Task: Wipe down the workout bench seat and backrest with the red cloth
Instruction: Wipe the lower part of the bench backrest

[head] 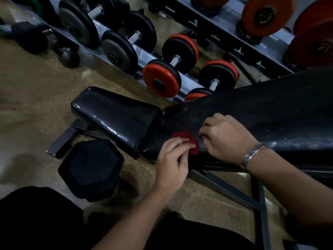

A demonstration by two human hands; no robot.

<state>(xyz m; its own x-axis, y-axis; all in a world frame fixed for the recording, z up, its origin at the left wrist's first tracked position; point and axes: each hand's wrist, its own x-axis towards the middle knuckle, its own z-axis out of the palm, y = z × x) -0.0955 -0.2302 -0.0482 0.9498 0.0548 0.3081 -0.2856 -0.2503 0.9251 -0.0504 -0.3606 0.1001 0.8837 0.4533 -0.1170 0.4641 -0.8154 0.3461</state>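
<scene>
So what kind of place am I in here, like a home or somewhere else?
Most likely a gym's free-weights area. A long rack holds a row of dumbbells, larger weight plates sit on an upper tier, and your hands are on a padded workout bench. So much equipment suggests a commercial gym rather than a home.

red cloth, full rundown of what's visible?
The red cloth is small, bunched and textured like terry. It lies on the lower end of the black backrest, near the gap to the seat. The left hand has its fingers on the cloth's near edge; the right hand rests beside it. Much of it is hidden.
</scene>
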